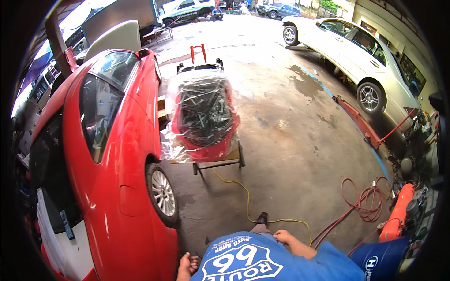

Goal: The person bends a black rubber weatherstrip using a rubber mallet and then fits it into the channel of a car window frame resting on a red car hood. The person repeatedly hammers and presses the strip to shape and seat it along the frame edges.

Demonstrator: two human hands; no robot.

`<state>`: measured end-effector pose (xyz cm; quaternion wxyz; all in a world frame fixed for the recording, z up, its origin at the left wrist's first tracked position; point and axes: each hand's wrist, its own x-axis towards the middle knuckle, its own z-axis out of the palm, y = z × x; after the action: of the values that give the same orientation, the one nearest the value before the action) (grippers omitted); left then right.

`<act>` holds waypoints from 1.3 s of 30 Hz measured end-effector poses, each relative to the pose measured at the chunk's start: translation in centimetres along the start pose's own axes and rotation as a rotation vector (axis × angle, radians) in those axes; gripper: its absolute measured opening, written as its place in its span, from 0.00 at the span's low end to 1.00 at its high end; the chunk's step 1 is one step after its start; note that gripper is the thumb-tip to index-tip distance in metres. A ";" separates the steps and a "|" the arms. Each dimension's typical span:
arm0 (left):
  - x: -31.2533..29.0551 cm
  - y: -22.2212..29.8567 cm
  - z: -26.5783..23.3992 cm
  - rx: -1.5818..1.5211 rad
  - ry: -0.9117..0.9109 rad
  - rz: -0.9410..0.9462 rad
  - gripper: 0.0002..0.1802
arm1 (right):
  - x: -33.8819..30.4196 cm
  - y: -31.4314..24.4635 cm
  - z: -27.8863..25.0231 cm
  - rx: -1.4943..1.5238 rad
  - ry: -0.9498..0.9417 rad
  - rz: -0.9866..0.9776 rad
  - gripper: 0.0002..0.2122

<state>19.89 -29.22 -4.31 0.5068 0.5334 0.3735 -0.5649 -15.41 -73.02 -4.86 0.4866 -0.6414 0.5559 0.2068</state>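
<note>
Low in the head view, my left hand (189, 263) hangs beside the red car (126, 178), close to its rear corner but apart from it. The fingers are curled in, and whatever they may hold is hidden. My right hand (283, 237) is at the front of my right hip with its fingers loosely closed, and no object shows in it. Ahead of me stands a metal work stand (220, 165). It bears a red car body panel (208, 153), which looks like a bumper, with clear plastic sheeting (205, 100) spread over it.
A yellow cord (247, 199) crosses the floor by my foot. At right lie a coiled red hose (370, 203), an orange tank (397, 210) and a blue drum (382, 257). A red floor jack (361, 124) sits near the white car (356, 56). Behind the stand is a red frame (198, 54).
</note>
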 end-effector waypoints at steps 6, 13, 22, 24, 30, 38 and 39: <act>-0.3 7.9 18.3 0.445 -0.002 -0.020 0.43 | 1.7 5.8 -12.0 0.615 0.154 0.218 0.12; 1.9 9.8 41.7 0.797 -0.070 0.105 0.40 | 1.8 10.9 -25.1 0.912 0.494 0.329 0.11; 9.0 17.8 62.5 1.058 -0.080 0.129 0.42 | 10.2 6.8 -33.2 0.798 0.181 0.293 0.13; 10.9 19.6 66.4 1.097 -0.100 0.091 0.45 | 13.2 5.2 -37.1 0.798 0.192 0.321 0.14; 14.0 25.8 76.1 1.108 -0.117 0.113 0.51 | 22.3 4.1 -48.6 0.717 0.357 0.291 0.14; 14.7 37.1 91.5 0.965 -0.107 0.032 0.49 | 37.7 5.1 -60.6 0.629 0.322 0.160 0.15; 14.9 38.5 93.4 0.950 -0.106 0.051 0.48 | 39.8 4.3 -62.6 0.560 0.301 0.128 0.15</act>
<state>37.58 -129.71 -0.14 0.2389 0.6856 0.0343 -0.6868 -24.83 -146.42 -11.08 0.5427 -0.4696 0.6961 -0.0214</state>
